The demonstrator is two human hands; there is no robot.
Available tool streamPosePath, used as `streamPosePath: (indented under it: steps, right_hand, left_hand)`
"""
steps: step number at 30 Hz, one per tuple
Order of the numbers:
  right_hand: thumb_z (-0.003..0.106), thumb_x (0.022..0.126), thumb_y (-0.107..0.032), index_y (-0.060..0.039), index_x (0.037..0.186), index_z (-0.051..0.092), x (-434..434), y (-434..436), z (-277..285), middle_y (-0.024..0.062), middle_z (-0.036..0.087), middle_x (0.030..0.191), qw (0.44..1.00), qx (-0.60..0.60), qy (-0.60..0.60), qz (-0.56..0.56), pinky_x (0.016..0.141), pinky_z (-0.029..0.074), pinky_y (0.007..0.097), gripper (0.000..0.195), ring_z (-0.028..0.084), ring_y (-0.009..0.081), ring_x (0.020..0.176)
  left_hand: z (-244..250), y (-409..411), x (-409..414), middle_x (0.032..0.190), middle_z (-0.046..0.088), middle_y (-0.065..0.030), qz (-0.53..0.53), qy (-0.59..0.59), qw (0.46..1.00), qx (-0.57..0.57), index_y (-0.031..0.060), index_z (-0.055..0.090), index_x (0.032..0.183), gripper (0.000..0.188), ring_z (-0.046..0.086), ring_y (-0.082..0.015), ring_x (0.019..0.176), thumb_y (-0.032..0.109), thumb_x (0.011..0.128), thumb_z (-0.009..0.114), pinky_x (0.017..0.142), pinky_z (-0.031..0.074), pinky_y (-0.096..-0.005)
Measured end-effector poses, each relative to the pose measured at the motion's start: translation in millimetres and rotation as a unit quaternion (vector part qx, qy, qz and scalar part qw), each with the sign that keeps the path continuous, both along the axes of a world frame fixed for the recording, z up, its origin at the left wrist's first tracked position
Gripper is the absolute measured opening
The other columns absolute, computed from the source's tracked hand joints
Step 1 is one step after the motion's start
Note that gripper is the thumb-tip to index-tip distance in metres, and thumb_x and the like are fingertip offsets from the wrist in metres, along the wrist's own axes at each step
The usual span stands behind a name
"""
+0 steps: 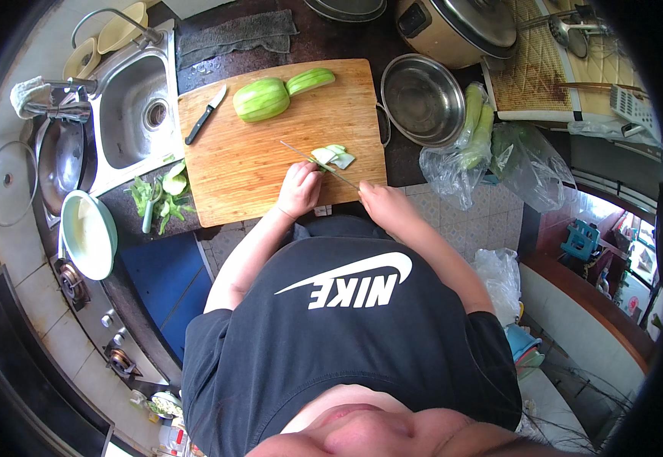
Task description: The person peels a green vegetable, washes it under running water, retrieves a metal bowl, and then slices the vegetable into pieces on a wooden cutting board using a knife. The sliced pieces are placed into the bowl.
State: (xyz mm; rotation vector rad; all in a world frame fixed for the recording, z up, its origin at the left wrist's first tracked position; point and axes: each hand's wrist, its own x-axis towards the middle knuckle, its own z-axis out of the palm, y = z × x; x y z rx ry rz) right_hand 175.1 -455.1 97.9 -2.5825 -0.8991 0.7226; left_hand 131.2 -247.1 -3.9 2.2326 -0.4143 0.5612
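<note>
My right hand (383, 201) grips a kitchen knife (343, 177) by its handle, which the fingers hide. The thin blade slants up and left over the wooden cutting board (240, 188), seen nearly edge-on. Against the blade, my left hand (301, 187) presses a piece of pale green gourd, mostly covered by the fingers. Just beyond the blade lie several cut gourd slices (334, 155). Farther up the board rest a large peeled gourd piece (261, 100) and a smaller wedge (311, 81) touching it. A black-handled paring knife (205, 115) lies at the board's left.
Left of the board are a steel sink (131, 108), green peelings with a peeler (149, 211) and a pale green bowl (87, 234). A steel basin (422, 100) stands to the right, beside bagged gourds (477, 128). Behind are a grey cloth (234, 37) and a rice cooker (451, 31).
</note>
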Motion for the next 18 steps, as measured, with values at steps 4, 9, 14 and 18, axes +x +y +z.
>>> streamPosePath:
  steps: [4, 9, 14, 18]
  right_hand:
    - [0.046, 0.087, -0.015, -0.0023, 0.085, 0.045, 5, 11, -26, 0.02, 0.06, 0.067, 1.0, -0.001, 0.026, -0.016, 0.057, 0.047, 0.0497, 0.013, 0.061, 0.0381, 0.066]
    - [0.047, 0.089, -0.019, -0.0043, 0.088, 0.046, 5, 9, -47, 0.0188, 0.06, 0.066, 1.0, 0.025, -0.005, -0.012, 0.055, 0.047, 0.048, 0.014, 0.061, 0.0371, 0.064]
    - [0.048, 0.089, -0.019, -0.0056, 0.088, 0.046, 6, 3, -28, 0.0173, 0.06, 0.065, 0.999, 0.029, -0.024, -0.015, 0.054, 0.047, 0.0471, 0.014, 0.061, 0.0356, 0.064]
    - [0.05, 0.088, -0.017, -0.0056, 0.086, 0.045, 0, -6, -5, 0.0163, 0.059, 0.064, 0.998, 0.04, -0.051, -0.006, 0.053, 0.047, 0.046, 0.012, 0.061, 0.035, 0.062]
  left_hand:
    - [1, 0, 0, 0.094, 0.056, -0.0136, -0.002, 0.0, 1.0, -0.004, 0.0022, 0.057, 0.09, 0.02, 0.055, -0.0307, 0.085, -0.002, 0.071, 0.061, 0.076, 0.044, -0.0386]
    - [2, 1, 0, 0.094, 0.057, -0.0136, -0.004, 0.007, 1.0, -0.016, 0.0019, 0.057, 0.09, 0.021, 0.056, -0.031, 0.086, -0.003, 0.07, 0.06, 0.077, 0.045, -0.0383]
    - [1, 3, -2, 0.095, 0.057, -0.0138, -0.003, 0.004, 1.0, -0.008, 0.0018, 0.058, 0.09, 0.022, 0.056, -0.0312, 0.086, -0.004, 0.069, 0.06, 0.076, 0.046, -0.0385]
    - [-2, 2, -3, 0.095, 0.057, -0.0141, 0.001, 0.009, 1.0, -0.004, 0.0016, 0.058, 0.091, 0.023, 0.056, -0.0315, 0.086, -0.004, 0.069, 0.059, 0.076, 0.046, -0.0386]
